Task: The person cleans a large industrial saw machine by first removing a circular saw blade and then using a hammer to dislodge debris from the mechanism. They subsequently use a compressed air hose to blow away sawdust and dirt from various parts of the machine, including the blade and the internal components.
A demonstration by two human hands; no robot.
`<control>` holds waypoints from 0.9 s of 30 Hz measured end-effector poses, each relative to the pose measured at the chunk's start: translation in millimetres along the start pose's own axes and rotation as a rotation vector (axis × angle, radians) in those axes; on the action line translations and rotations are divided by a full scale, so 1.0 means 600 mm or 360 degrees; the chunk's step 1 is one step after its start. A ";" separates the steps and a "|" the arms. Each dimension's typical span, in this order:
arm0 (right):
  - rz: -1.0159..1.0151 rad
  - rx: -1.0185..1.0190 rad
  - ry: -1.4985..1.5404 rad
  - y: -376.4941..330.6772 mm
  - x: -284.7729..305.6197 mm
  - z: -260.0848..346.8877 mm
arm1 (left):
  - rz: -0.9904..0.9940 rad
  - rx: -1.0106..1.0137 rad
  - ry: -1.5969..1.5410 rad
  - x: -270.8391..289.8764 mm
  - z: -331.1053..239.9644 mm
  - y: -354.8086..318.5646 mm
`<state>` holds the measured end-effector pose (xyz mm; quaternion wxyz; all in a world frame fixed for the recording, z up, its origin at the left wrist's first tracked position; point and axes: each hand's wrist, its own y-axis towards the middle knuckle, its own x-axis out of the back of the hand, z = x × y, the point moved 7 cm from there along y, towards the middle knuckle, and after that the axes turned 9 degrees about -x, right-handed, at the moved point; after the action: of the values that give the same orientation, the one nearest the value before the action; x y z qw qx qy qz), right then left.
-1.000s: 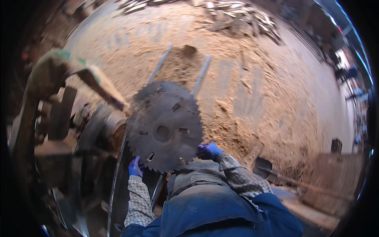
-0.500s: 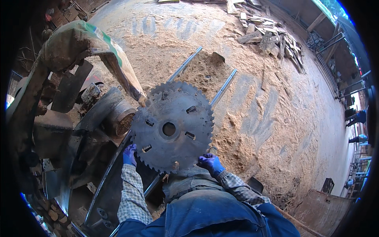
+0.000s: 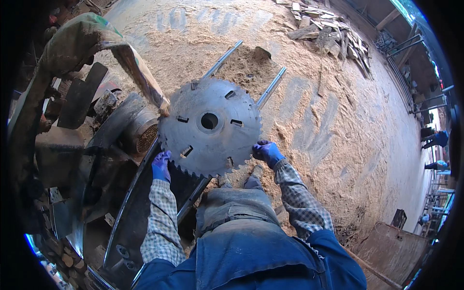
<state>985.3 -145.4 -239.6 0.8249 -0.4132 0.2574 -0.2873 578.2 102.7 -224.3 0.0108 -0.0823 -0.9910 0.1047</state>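
A large round saw blade (image 3: pixel 212 149) with a toothed rim, a round centre hole and several slots is held out in front of me. My left hand (image 3: pixel 161 166), in a purple-blue glove, is closed on the blade's near left rim. On the near right rim, the gloved fingers of my right hand (image 3: pixel 267 152) are closed as well. The blade covers part of two metal rails (image 3: pixel 222 60) that stick out beyond its far side. At its left, the torn end of a dusty sack-like wrapping (image 3: pixel 140 73) comes very close to the rim.
Dusty machinery with a round metal housing (image 3: pixel 145 133) crowds the left side. A dark metal panel (image 3: pixel 145 208) lies beside my left forearm. Sawdust covers the floor (image 3: pixel 357 130). Scrap wood (image 3: pixel 333 41) is piled at the far right, and a person (image 3: pixel 436 139) is at the right edge.
The saw blade has moved away from me and turned slightly, with both hands on its rim. My right hand has travelled farther forward than my left. My feet now show below the blade.
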 end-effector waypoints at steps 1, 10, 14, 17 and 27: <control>0.0041 -0.0010 0.0017 0.006 -0.001 -0.004 | 0.0046 -0.0027 0.0063 -0.004 -0.013 0.013; -0.0007 -0.0124 -0.0105 -0.021 -0.045 -0.021 | 0.0139 0.0005 0.0066 0.043 0.020 0.050; -0.0040 -0.0162 -0.0265 -0.023 -0.043 -0.034 | 0.0159 0.0105 0.0051 0.049 0.022 0.036; 0.0025 -0.0107 -0.0536 -0.021 -0.049 -0.037 | 0.0139 0.0220 0.0071 0.064 0.047 0.028; 0.0136 -0.0181 -0.0478 -0.109 -0.092 -0.057 | 0.0131 0.0280 0.0271 0.112 0.071 0.056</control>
<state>907.1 -157.9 -193.1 0.8409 -0.4862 0.1644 -0.1719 515.7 137.3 -272.4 0.0976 -0.1302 -0.9693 0.1841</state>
